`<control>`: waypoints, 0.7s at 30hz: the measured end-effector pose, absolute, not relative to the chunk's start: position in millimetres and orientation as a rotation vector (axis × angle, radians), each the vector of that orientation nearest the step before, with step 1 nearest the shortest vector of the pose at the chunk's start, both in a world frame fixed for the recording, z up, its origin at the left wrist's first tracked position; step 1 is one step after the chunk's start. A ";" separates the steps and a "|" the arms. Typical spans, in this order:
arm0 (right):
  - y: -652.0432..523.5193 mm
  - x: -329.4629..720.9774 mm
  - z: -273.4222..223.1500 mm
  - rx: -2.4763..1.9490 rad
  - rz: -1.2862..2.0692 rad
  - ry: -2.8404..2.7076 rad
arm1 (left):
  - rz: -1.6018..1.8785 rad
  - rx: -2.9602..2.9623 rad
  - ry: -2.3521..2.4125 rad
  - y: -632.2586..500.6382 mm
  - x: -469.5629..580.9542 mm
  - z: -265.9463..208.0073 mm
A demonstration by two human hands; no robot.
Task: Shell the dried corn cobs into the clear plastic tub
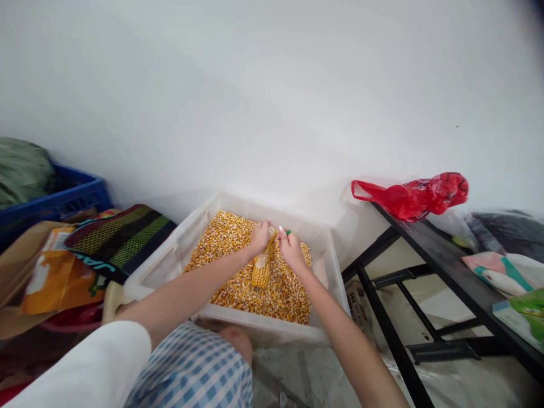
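Over a white plastic bin (289,330) of loose corn kernels (238,292), both my hands are close together. My left hand (259,237) is closed around the upper end of a corn cob (260,276). The cob points down towards me, with yellow kernels on its lower part and a pale stripped patch higher up. Just right of it, my right hand (290,249) is closed on a thin tool with a green end (288,232). The tool's other end meets the cob near my left fingers; its exact shape is too small to make out.
A black metal rack (450,272) stands at the right, with a red plastic bag (419,195) and several packets on top. To the left are a blue crate (80,192), a black-and-green mesh bag (121,238) and an orange packet (55,277). A white wall (263,96) rises behind the bin.
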State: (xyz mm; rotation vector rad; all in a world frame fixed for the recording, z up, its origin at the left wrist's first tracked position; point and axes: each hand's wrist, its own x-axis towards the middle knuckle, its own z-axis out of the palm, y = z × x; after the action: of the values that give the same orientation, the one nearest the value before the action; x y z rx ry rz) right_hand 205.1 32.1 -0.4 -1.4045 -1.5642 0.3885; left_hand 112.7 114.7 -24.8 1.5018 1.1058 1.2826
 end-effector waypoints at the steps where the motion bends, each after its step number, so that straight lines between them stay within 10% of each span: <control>1: 33.9 205.7 -1.4 -1.410 0.426 -1.540 | 1.279 1.501 1.115 114.8 113.2 -25.0; 21: 20.7 199.5 -12.5 -1.312 0.576 -1.526 | 1.307 1.271 1.095 132.2 108.5 -36.1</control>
State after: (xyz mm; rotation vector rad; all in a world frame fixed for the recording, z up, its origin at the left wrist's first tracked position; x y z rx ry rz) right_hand 199.5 20.7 -12.5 -1.3119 -1.5260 0.5760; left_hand 108.5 132.2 -36.1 1.2710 1.0954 1.3073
